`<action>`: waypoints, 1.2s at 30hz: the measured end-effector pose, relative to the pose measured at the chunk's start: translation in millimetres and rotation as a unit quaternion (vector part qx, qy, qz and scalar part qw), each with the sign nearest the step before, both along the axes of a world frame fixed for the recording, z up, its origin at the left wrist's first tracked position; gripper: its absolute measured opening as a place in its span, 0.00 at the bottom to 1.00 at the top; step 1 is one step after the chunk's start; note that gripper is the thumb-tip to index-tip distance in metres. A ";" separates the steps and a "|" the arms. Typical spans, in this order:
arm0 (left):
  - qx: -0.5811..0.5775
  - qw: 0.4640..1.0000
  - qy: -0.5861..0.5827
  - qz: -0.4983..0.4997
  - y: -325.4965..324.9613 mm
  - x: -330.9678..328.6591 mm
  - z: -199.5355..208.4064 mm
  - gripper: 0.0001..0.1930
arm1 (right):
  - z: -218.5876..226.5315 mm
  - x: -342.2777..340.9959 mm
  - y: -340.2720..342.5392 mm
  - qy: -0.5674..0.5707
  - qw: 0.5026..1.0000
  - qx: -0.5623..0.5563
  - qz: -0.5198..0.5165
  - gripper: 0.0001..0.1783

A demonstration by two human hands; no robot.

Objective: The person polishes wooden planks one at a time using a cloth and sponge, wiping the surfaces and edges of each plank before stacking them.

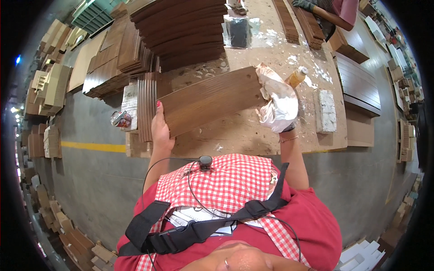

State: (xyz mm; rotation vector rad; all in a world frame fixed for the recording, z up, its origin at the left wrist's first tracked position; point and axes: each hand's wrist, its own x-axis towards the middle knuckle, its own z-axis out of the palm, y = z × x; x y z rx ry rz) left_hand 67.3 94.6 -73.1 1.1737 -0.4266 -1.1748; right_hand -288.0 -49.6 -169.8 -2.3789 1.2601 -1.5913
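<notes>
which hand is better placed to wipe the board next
Right hand, probably: it has the crumpled white sheet at one end of the board, while the left hand supports the other.

Brn wood-grain board (208,101), wht sheet (279,108), red/wht checked apron (217,183), yel floor line (95,146)

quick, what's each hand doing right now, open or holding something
Left hand: closed on the near left end of the brown wooden board.
Right hand: mostly hidden by crumpled white sheet; open or closed cannot be told.
</notes>
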 end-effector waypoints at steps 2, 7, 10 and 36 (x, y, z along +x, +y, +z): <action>-0.003 1.000 0.013 0.011 -5.3 -3.0 1.4 0.29 | 50.7 18.1 22.4 0.042 0.943 0.329 0.008 0.15; -0.028 0.997 0.077 0.007 3.6 1.2 0.1 0.39 | 66.2 30.9 31.2 -0.348 0.751 0.523 0.204 0.18; -0.020 0.997 0.069 0.015 6.2 -2.3 2.8 0.41 | 47.8 30.6 31.0 -0.346 0.736 0.543 0.209 0.19; -0.081 0.945 0.271 -0.162 -2.0 21.3 17.1 0.43 | 34.8 27.0 36.9 -0.435 0.683 0.555 0.191 0.21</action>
